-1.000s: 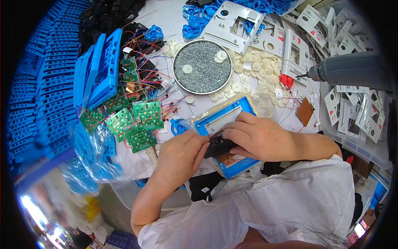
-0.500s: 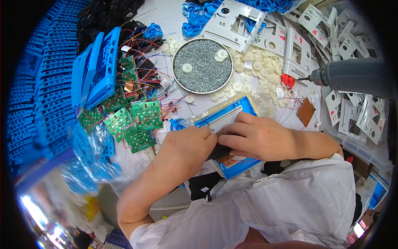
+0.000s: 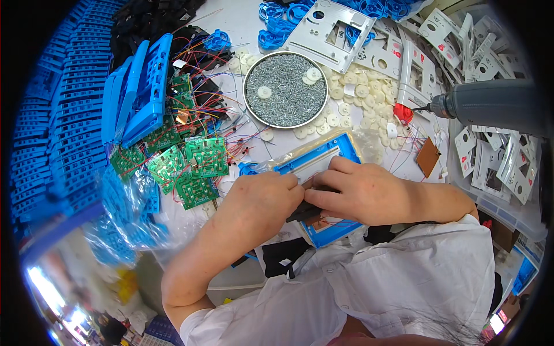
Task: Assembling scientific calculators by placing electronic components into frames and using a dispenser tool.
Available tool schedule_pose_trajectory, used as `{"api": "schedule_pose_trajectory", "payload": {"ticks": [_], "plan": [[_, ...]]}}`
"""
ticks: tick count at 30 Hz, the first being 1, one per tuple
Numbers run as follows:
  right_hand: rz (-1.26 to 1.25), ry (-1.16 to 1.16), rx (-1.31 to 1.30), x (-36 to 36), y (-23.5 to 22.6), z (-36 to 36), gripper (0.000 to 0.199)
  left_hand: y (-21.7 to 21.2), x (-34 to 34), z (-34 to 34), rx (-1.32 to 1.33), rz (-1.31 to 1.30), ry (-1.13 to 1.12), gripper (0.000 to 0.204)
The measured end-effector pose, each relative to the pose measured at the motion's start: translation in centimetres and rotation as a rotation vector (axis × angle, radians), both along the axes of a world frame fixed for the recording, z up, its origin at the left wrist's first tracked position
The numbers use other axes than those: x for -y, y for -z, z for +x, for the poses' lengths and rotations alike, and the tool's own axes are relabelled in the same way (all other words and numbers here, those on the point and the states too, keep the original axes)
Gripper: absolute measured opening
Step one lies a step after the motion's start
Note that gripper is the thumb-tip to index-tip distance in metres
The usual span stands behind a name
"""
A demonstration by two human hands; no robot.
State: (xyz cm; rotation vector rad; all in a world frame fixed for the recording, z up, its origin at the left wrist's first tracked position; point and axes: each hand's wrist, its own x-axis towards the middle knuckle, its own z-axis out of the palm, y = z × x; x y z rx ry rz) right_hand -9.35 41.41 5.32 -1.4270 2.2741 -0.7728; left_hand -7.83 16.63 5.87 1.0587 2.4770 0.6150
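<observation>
A blue plastic frame (image 3: 340, 232) with a white strip (image 3: 314, 166) along its far part lies in front of me on clear plastic wrap. Over its middle, both hands grip a black plastic part (image 3: 301, 214) whose shape is mostly covered by my fingers. My left hand (image 3: 261, 200) holds its left side, fingers curled in. From the right, my right hand (image 3: 365, 193) pinches it with thumb and bent fingers, and the fingertips of both hands nearly meet. A brown board piece (image 3: 316, 222) with a thin red wire shows inside the frame, below my fingers.
Beyond the frame stands a round tray (image 3: 247, 106) of small screws, beside scattered cream discs (image 3: 363, 92). Green circuit boards (image 3: 206, 157) with wires lie left, near stacked blue housings (image 3: 69, 115). An electric screwdriver (image 3: 490, 106) juts in from the right, near white panels (image 3: 496, 155).
The whole view has shifted slightly. My right fingers have closed in a little over the black part; the left hand keeps its grip and the frame stays in place.
</observation>
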Motion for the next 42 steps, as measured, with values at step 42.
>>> {"api": "schedule_pose_trajectory", "payload": {"ticks": [42], "plan": [[0.104,-0.115,0.052,0.7,-0.6,0.0,0.042,0.9,-0.1,-0.6,0.683,0.144,-0.392,0.018]]}}
